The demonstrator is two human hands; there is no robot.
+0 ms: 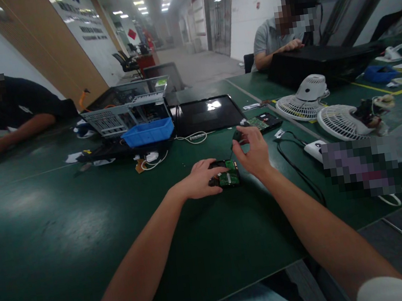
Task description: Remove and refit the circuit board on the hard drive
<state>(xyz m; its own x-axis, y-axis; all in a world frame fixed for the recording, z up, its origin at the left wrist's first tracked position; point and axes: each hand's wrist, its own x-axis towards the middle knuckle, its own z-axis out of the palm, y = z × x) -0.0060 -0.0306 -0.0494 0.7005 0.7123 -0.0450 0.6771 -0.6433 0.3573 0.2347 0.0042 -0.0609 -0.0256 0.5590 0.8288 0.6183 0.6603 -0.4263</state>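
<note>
A hard drive [229, 179] lies on the green table with its green circuit board facing up. My left hand [203, 179] grips it from the left side, fingers across the top and thumb along the near edge. A screwdriver [237, 137] with a dark handle is in my right hand [253, 149], pinched between thumb and fingers. Its thin shaft points down to the far right part of the board. Whether the tip touches a screw is too small to tell.
Ahead stand an open computer case [125, 108], a blue bin [149, 132] and a black flat panel [209, 114]. Another circuit-board unit [264, 121], white fan parts [300, 103], a power strip [314, 149] and black cables [298, 170] lie rightward. Two people sit across the table.
</note>
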